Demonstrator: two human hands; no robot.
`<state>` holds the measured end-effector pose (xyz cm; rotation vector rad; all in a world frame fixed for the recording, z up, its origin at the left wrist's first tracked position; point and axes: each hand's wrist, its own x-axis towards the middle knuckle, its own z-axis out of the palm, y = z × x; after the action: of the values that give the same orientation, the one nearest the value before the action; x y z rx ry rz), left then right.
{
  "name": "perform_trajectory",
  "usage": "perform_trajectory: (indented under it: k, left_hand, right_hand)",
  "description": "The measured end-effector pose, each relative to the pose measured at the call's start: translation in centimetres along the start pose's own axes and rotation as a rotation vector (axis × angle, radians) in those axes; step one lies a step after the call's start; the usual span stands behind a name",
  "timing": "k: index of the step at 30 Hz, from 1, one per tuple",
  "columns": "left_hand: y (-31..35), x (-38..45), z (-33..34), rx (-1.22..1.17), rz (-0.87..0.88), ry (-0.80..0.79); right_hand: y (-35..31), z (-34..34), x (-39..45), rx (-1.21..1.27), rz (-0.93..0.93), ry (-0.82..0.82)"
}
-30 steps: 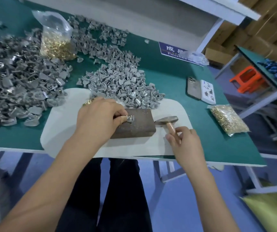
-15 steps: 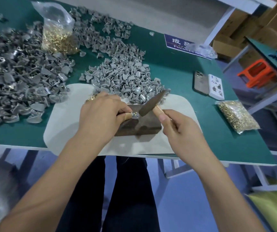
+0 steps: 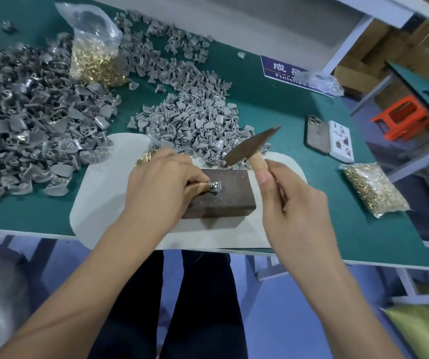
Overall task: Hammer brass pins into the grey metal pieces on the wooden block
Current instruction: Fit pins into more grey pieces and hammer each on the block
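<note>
Left hand (image 3: 160,186) apparently pinching piece (image 3: 214,187) on block (image 3: 230,196); right hand (image 3: 292,200), hammer (image 3: 251,147) raised.

A dark brown wooden block (image 3: 223,195) is lying flat on a pale mat; a small grey metal piece (image 3: 215,187) is sitting on its top face near the left end; a hammer (image 3: 252,149) with a dark, blurred head and pale wooden handle is hanging tilted above the block's far edge; loose grey pieces (image 3: 195,125) are lying heaped just beyond.

Your green counter (image 3: 273,112) carries grey metal pieces (image 3: 190,125) in heaps, two bags of brass pins (image 3: 375,189), a phone (image 3: 317,138), and a white mat (image 3: 99,203) under the wooden block (image 3: 226,195).
</note>
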<state>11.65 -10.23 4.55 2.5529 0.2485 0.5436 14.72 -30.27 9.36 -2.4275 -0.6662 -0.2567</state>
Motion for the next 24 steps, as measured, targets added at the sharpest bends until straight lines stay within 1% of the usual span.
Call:
perform_trajectory:
  k: [3, 4, 5, 6, 8, 9, 10, 12, 13, 14, 15, 17, 18, 19, 21, 22, 23, 24]
  left_hand:
    - [-0.1, 0.0, 0.1, 0.026, 0.006, -0.001]
    - [0.0, 0.0, 0.1, 0.027, 0.01, -0.001]
    - [-0.1, 0.0, 0.0, 0.024, 0.012, 0.002]
    - [-0.1, 0.0, 0.0, 0.018, 0.013, 0.003]
    - [-0.1, 0.0, 0.0, -0.001, 0.01, 0.0]
    - [-0.1, 0.0, 0.0, -0.006, 0.007, 0.0]
    - [-0.1, 0.0, -0.1, -0.002, 0.004, -0.001]
    - [0.0, 0.0, -0.1, 0.023, 0.005, -0.006]
    - [0.0, 0.1, -0.2, 0.034, 0.008, -0.008]
    - [0.0, 0.1, -0.2, 0.038, 0.011, -0.009]
    - [0.0, 0.1, -0.2, 0.038, 0.011, -0.008]
    - [0.0, 0.0, -0.2, 0.026, 0.006, -0.007]
    - [0.0, 0.0, -0.1, 0.02, 0.004, -0.005]
    - [0.0, 0.0, -0.1, 0.022, 0.003, -0.006]
    - [0.1, 0.0, -0.1, 0.038, 0.002, -0.008]
    - [0.1, 0.0, -0.1, 0.044, 0.004, -0.01]
    - [0.1, 0.0, -0.1, 0.046, 0.005, -0.013]
    - [0.1, 0.0, -0.1, 0.046, 0.004, -0.015]
  right_hand:
    - [0.3, 1.1, -0.7, -0.055, 0.073, -0.195]
    - [0.6, 0.9, -0.6, -0.081, 0.075, -0.207]
    - [0.6, 0.6, -0.4, -0.097, 0.064, -0.181]
    - [0.6, 0.2, -0.2, -0.087, 0.05, -0.12]
    - [0.2, -0.3, -0.1, -0.008, 0.031, 0.031]
    - [0.0, -0.2, -0.3, 0.018, 0.026, 0.066]
    - [-0.1, 0.2, -0.5, 0.026, 0.035, 0.046]
    - [-0.1, 1.1, -1.1, -0.009, 0.08, -0.118]
    - [0.1, 1.2, -1.3, -0.047, 0.095, -0.172]
    - [0.4, 1.1, -1.3, -0.081, 0.099, -0.172]
    - [0.5, 0.9, -1.2, -0.092, 0.093, -0.13]
    - [0.1, 0.5, -1.1, -0.021, 0.073, 0.002]
    - [-0.1, 0.6, -1.3, 0.005, 0.065, 0.029]
    - [-0.4, 0.9, -1.3, 0.004, 0.068, 0.007]
    - [-0.3, 1.3, -1.5, -0.075, 0.097, -0.13]
    - [0.0, 1.2, -1.5, -0.106, 0.102, -0.154]
    - [0.3, 1.0, -1.4, -0.12, 0.098, -0.123]
    - [0.4, 0.7, -1.2, -0.096, 0.095, -0.05]
